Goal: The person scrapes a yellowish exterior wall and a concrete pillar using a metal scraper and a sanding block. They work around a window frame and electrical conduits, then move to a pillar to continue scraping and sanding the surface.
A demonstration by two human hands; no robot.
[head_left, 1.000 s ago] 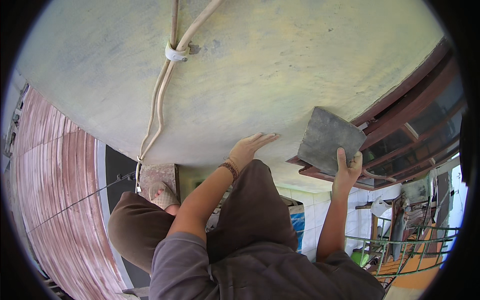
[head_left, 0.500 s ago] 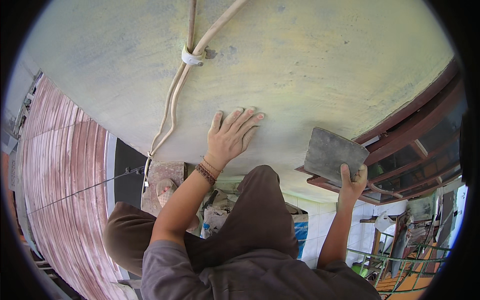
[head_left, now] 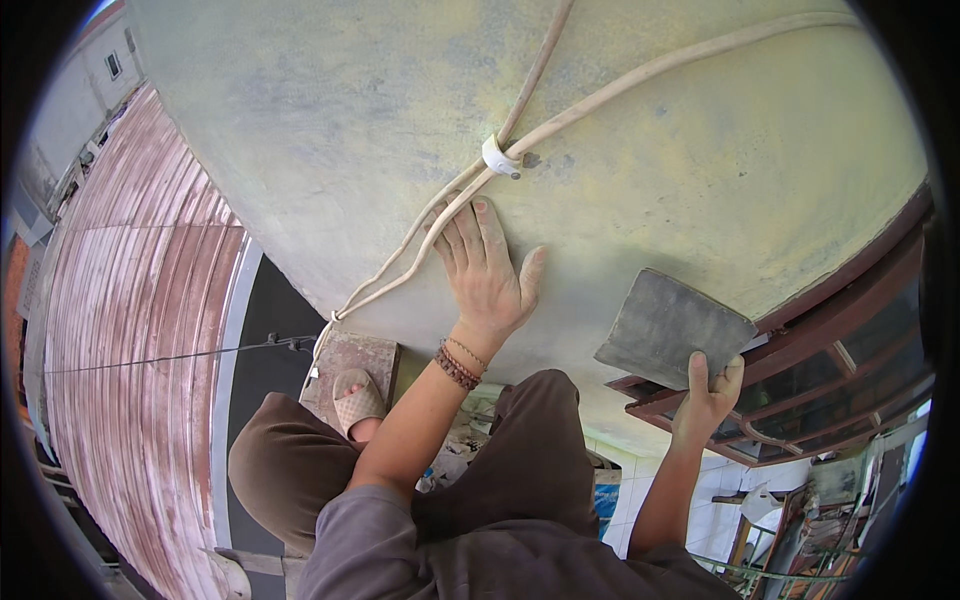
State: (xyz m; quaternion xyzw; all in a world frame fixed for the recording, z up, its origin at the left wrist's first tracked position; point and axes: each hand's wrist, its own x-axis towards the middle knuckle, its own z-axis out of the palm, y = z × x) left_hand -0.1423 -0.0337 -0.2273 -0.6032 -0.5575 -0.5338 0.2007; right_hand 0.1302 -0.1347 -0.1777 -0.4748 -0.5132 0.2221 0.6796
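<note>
My left hand (head_left: 487, 275) lies flat against the pale green, patchily coated wall (head_left: 640, 190), fingers stretched out and thumb apart. Two cream cables (head_left: 420, 255) cross in front of its fingertips; whether the fingers touch them I cannot tell. Above it, a white clip (head_left: 500, 156) gathers the cables. My right hand (head_left: 706, 402) grips the lower edge of a flat, dark grey rectangular board (head_left: 672, 325), thumb on the near face and the other fingers partly hidden. The board is tilted and close to the wall; contact between them is unclear.
Brown-framed windows (head_left: 800, 385) stand out at the right. My sandalled foot (head_left: 358, 405) rests on a narrow ledge (head_left: 345, 362) at the lower left, beside a reddish corrugated roof (head_left: 140, 330). A thin dark wire (head_left: 190, 358) runs over the roof. Green metal railing (head_left: 775, 573) shows at lower right.
My left hand has moved left along the wall to the cables, its fingertips now behind them. The view has shifted, putting the cables further right. My right hand still holds the board.
</note>
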